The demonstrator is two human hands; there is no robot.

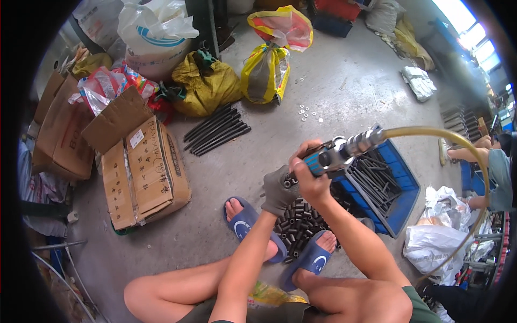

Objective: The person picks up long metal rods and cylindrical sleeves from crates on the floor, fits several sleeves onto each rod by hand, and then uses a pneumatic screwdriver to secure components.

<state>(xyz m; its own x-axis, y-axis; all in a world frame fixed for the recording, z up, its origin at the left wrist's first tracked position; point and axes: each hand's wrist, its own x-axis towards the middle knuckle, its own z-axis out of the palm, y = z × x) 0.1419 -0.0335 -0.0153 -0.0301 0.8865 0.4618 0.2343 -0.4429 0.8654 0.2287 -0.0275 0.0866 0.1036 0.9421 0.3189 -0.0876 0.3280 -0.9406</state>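
My right hand (314, 185) is bare and wrapped round a silver and blue air tool (326, 159). From the tool's far end a yellowish hose (431, 131) arcs off to the right. Close beside it, my left hand (276, 192) wears a grey glove and is closed on short black tube pieces (291, 182), whose ring-shaped ends show at its fingers. The tool's working end is hidden by my fingers, so I cannot tell whether it touches the pieces. A heap of similar short black tubes (302, 222) lies on the floor below, between my blue slippers (243, 222).
Right of the heap, a blue crate (412, 185) holds long black rods. More rods (218, 129) lie on the floor near a taped cardboard box (145, 175). Yellow sacks (210, 86) stand behind. White bags (436, 247) and another person's leg (501, 177) are at the right.
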